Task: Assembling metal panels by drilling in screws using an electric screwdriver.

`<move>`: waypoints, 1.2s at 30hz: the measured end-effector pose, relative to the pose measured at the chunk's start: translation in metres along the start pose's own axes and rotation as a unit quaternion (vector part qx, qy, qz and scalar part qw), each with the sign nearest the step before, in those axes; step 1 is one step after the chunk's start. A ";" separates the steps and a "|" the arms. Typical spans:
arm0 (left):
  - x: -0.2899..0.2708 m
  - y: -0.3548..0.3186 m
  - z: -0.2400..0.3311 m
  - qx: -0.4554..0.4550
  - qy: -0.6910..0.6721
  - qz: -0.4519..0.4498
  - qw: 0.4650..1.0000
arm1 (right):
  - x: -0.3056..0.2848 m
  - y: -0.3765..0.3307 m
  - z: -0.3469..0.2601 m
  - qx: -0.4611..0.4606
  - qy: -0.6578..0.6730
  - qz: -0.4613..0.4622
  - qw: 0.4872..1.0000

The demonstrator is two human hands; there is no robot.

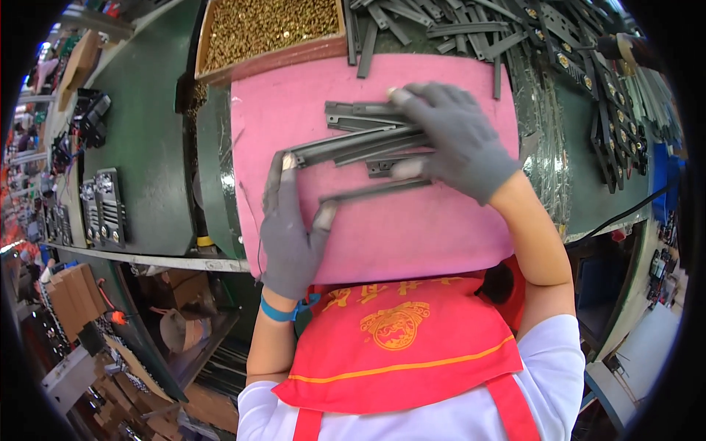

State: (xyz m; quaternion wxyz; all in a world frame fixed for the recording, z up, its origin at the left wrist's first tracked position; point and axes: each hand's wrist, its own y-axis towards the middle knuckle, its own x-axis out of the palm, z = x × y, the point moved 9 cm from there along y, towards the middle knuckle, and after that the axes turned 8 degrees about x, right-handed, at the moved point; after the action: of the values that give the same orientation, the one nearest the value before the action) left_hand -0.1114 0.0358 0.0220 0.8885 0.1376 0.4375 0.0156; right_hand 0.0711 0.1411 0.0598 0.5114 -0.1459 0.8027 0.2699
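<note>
Head view showed a long, dark-grey metal rail (346, 145) lying over the upper middle of a pink, flat, round-cornered mat (390, 242). Its long axis ran across the mat, rising slightly from the left end toward the far right. The left hand (291, 239), in a grey knit glove with pale fingertips, was at the left end: its forefinger touched the tip, so the rail led away rightward from those fingers. Its thumb stood well apart, nearer the mat's front edge; whether the fingers pinched the rail could not be told. The right hand (467, 140), in a matching glove, covered the rail's other end on the mat's right half, forefinger and blurred thumb spread wide; what its palm and hidden fingers gripped could not be told. Each hand was thus nearest its own end.

Shorter dark-grey metal bars (360, 109) lay just beyond the rail on the mat, and a thin dark-grey strip (375, 191) lay on its near side. Past the mat's far left corner stood a brown box (213, 75) of small brass-coloured fasteners (272, 33); past its far right edge, a heap of dark-grey metal strips (441, 29). A red apron with a yellow emblem (397, 327) met the mat's near edge.
</note>
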 end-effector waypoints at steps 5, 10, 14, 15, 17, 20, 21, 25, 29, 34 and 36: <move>0.012 -0.008 0.003 0.031 0.078 -0.039 0.996 | -0.025 -0.068 0.035 0.141 -0.010 0.087 0.986; 0.010 -0.040 0.019 0.028 0.152 -0.089 0.984 | -0.014 -0.122 0.047 0.256 -0.017 0.106 0.961; -0.002 -0.058 0.001 -0.001 0.176 -0.107 0.979 | -0.005 -0.120 0.041 0.226 0.035 0.057 0.972; -0.012 -0.063 -0.007 -0.026 0.178 -0.087 0.980 | 0.000 -0.121 0.038 0.201 0.060 0.035 0.977; -0.027 -0.074 -0.014 -0.033 0.226 -0.099 0.968 | 0.004 -0.119 0.033 0.169 0.090 0.009 0.981; -0.039 -0.098 -0.022 -0.048 0.216 -0.115 0.968 | 0.007 -0.116 0.025 0.127 0.068 -0.016 0.990; -0.041 -0.104 -0.022 -0.061 0.200 -0.109 0.972 | 0.005 -0.117 0.022 0.108 0.064 -0.008 0.992; -0.025 -0.091 -0.009 -0.044 0.146 -0.068 0.986 | 0.007 -0.119 0.016 0.086 0.097 -0.013 0.992; 0.021 -0.039 0.015 0.034 0.110 -0.079 0.990 | 0.008 -0.112 0.015 0.109 0.073 -0.002 0.991; 0.032 -0.008 0.027 0.051 0.224 -0.097 0.968 | 0.011 -0.110 0.009 0.059 0.077 -0.049 0.994; 0.030 -0.004 0.019 0.034 0.151 -0.080 0.985 | 0.013 -0.117 0.011 0.068 0.082 -0.031 0.994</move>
State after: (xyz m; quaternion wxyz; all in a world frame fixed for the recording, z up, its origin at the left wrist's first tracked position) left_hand -0.0782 0.0322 0.0087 0.8054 0.1280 0.5766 -0.0496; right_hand 0.1327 0.0531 0.0114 0.4606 -0.1574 0.8537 0.1853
